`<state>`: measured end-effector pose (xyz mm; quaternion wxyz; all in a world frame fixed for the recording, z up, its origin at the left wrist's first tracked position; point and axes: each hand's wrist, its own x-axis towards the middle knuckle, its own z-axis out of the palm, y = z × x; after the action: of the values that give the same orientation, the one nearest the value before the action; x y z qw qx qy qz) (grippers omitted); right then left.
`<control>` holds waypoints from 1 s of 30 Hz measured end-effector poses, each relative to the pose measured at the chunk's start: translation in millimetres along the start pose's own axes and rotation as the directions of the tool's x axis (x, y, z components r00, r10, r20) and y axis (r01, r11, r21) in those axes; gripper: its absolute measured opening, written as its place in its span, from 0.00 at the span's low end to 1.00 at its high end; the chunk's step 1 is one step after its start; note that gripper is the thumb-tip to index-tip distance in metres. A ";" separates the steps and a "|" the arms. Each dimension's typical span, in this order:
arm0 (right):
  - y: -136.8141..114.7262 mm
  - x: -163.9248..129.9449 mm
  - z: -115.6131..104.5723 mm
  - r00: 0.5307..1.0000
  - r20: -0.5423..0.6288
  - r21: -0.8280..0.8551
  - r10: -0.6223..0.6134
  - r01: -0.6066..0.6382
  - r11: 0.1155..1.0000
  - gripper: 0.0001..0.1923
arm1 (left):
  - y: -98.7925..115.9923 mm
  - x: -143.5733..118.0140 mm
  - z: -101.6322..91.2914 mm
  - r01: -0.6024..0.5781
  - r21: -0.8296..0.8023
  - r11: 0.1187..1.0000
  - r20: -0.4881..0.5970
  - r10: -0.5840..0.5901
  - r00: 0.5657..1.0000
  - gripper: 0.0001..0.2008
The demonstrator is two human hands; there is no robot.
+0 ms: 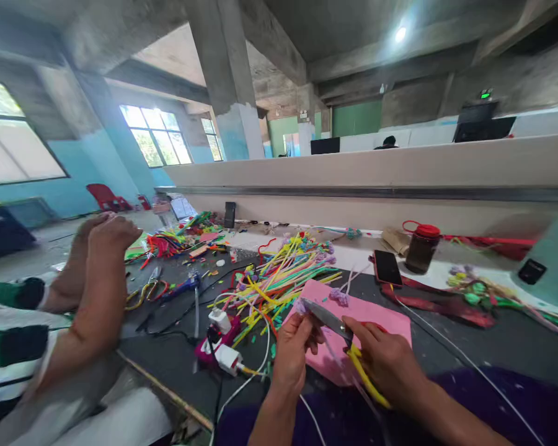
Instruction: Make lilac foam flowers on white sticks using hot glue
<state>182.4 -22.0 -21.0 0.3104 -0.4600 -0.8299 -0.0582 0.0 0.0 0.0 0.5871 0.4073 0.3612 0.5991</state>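
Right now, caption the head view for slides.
Left hand pinching fuzzy lilac piece, right hand holding grey-bladed metal scissors, over pink sheet.

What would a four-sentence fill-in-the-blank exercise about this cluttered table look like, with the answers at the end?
1. The right bare hand holds a pair of yellow-handled, metal-bladed ____.
2. The left bare hand pinches a small fuzzy purple piece near a flat sheet coloured ____.
3. The dark brown translucent bottle has a ____ lid.
4. In the picture, the rectangular black-screened phone lies to the ____ of that bottle.

Missing words: scissors; pink; red; left.
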 end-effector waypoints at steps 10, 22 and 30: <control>-2.2 8.3 -18.0 0.966 0.118 0.275 0.230 -0.254 0.927 0.23 | 7.9 -3.2 -2.6 0.077 -0.142 0.987 0.030 -0.074 0.997 0.09; -12.1 9.2 -22.9 0.976 0.102 0.281 0.192 -0.213 0.936 0.26 | 8.4 -4.8 -3.0 0.151 -0.282 0.947 0.086 -0.132 0.988 0.10; -14.1 4.4 -20.5 0.996 0.058 0.151 0.065 -0.073 0.986 0.27 | 11.8 -6.3 1.2 0.181 -0.384 0.906 0.062 -0.170 0.983 0.11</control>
<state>178.9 -34.6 0.6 0.3245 -0.4648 -0.8233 0.0287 -3.9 -6.9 10.8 0.7124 0.2570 0.2627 0.5979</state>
